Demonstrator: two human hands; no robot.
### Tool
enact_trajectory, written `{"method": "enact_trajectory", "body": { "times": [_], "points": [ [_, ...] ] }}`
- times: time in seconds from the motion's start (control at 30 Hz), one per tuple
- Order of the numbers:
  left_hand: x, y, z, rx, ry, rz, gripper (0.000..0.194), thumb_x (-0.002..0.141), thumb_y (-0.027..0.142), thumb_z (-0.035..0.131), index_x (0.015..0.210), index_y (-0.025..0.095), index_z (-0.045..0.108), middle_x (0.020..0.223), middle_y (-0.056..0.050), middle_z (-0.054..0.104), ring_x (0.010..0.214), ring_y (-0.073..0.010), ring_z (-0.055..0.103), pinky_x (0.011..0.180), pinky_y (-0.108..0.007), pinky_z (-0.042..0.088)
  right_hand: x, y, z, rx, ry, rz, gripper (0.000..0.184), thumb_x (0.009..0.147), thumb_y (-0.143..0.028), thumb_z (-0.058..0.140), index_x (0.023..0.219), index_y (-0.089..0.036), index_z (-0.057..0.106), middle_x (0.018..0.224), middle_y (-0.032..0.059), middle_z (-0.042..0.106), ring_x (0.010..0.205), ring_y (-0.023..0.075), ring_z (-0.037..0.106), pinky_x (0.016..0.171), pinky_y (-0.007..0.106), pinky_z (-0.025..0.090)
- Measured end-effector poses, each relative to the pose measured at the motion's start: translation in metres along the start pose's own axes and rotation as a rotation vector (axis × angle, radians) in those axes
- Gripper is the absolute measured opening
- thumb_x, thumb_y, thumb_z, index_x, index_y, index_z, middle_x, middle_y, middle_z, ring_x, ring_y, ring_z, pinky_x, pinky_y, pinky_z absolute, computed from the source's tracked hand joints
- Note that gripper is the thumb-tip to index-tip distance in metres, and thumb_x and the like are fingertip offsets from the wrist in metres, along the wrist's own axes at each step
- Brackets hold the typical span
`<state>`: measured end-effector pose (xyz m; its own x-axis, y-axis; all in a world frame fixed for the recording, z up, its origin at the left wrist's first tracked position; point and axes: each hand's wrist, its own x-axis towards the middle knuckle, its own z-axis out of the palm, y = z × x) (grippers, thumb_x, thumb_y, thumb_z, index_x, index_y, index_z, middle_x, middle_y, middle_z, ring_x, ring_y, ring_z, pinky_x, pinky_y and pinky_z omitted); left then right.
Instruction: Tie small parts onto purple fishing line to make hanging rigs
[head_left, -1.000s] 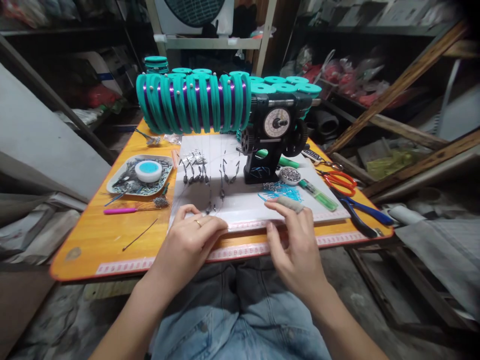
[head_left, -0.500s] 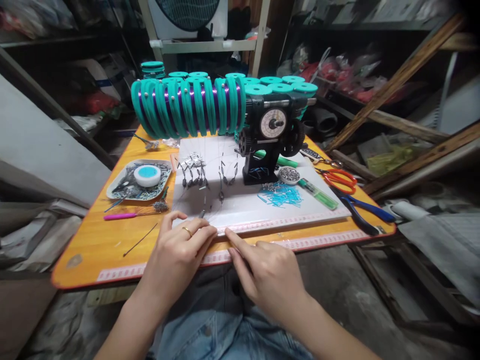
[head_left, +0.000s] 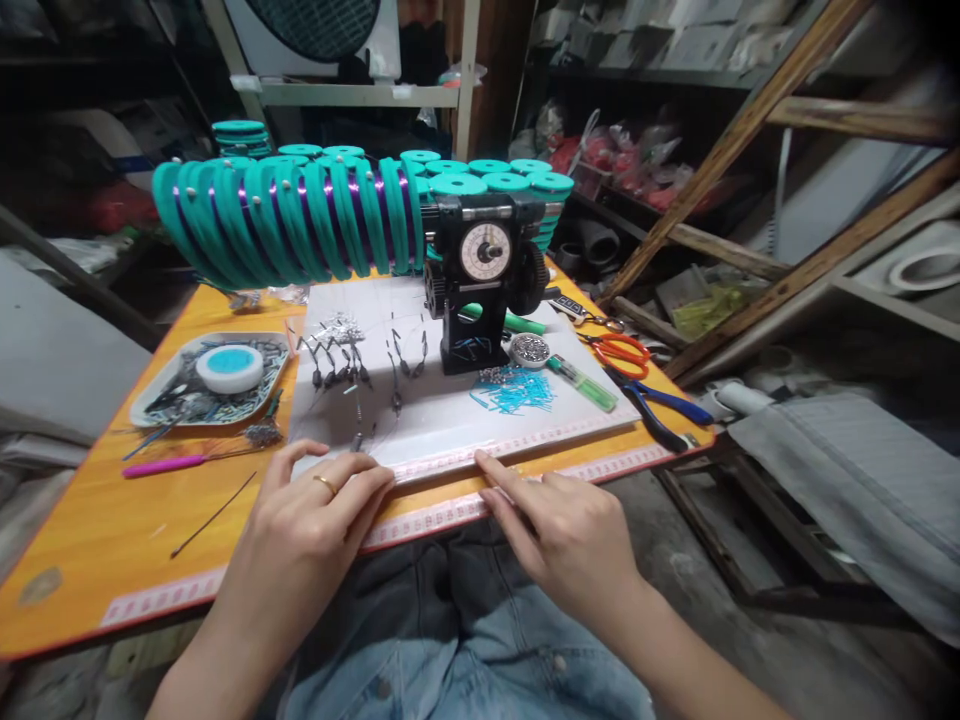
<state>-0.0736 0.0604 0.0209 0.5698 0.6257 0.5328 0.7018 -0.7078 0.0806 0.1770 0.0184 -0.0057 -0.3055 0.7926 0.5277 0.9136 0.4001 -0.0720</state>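
Observation:
My left hand (head_left: 315, 520), a ring on one finger, rests at the front edge of the white board (head_left: 480, 425). Its thumb and index fingertips are pressed together; whatever lies between them is too fine to make out. Farther right, my right hand (head_left: 566, 525) touches the printed measuring tape (head_left: 450, 460) along the board's edge with its outstretched index fingertip. The right thumb stays apart, lower down. Just beyond my left fingers lies a small dark sinker (head_left: 358, 442) on thin line. Several similar dark weighted line rigs (head_left: 337, 370) lie farther back on the board.
A black winding stand with a dial (head_left: 484, 250) carries a row of teal spools (head_left: 292, 220). At left are a tray (head_left: 142, 405) and a pink-handled tool (head_left: 161, 466). Blue tubes (head_left: 521, 392), a bead dish (head_left: 529, 349), orange scissors (head_left: 622, 352) and pliers (head_left: 667, 405) lie right.
My right hand has slid right along the measuring tape, away from my left hand, so the gap between them is wider. The camera view has turned rightward.

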Motion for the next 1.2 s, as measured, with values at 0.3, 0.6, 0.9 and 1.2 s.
{"method": "enact_trajectory", "body": {
  "times": [0.3, 0.6, 0.9, 1.2],
  "points": [
    [0.0, -0.001, -0.001, -0.035, -0.009, -0.009, 0.012, 0.096, 0.019, 0.054, 0.097, 0.02, 0.066, 0.092, -0.005, 0.073, 0.075, -0.0208, 0.064, 0.089, -0.045, 0.039, 0.001, 0.002, 0.002, 0.046, 0.003, 0.012, 0.033, 0.099, -0.027, 0.053, 0.127, -0.016, 0.067, 0.059, -0.0018, 0.067, 0.053, 0.0168, 0.054, 0.056, 0.033, 0.03],
    [-0.006, -0.003, -0.003, -0.09, -0.023, -0.066, 0.011, 0.093, 0.013, 0.059, 0.098, 0.018, 0.067, 0.095, -0.007, 0.07, 0.085, -0.0211, 0.057, 0.087, -0.043, 0.042, 0.001, 0.0, 0.001, 0.026, 0.051, -0.009, 0.034, 0.102, -0.03, 0.048, 0.123, -0.014, 0.07, 0.052, -0.0015, 0.061, 0.049, 0.0155, 0.053, 0.055, 0.031, 0.03],
    [-0.005, 0.0, -0.003, -0.105, 0.015, -0.073, 0.013, 0.091, 0.009, 0.062, 0.098, 0.02, 0.064, 0.093, -0.004, 0.071, 0.081, -0.0179, 0.061, 0.087, -0.042, 0.043, 0.0, 0.0, 0.002, 0.028, 0.055, -0.014, 0.033, 0.1, -0.029, 0.051, 0.123, -0.013, 0.069, 0.053, -0.0003, 0.062, 0.048, 0.0152, 0.054, 0.052, 0.031, 0.032],
    [-0.014, 0.04, 0.007, -0.395, 0.269, -0.22, 0.024, 0.085, 0.001, 0.065, 0.096, 0.023, 0.065, 0.087, 0.0, 0.074, 0.082, -0.0164, 0.069, 0.097, -0.046, 0.041, 0.008, -0.046, -0.008, 0.586, 0.215, -0.091, 0.044, 0.092, -0.002, 0.054, 0.134, -0.014, 0.053, 0.124, 0.0138, 0.07, 0.112, 0.0191, 0.068, 0.09, 0.026, 0.056]
  ]
}}
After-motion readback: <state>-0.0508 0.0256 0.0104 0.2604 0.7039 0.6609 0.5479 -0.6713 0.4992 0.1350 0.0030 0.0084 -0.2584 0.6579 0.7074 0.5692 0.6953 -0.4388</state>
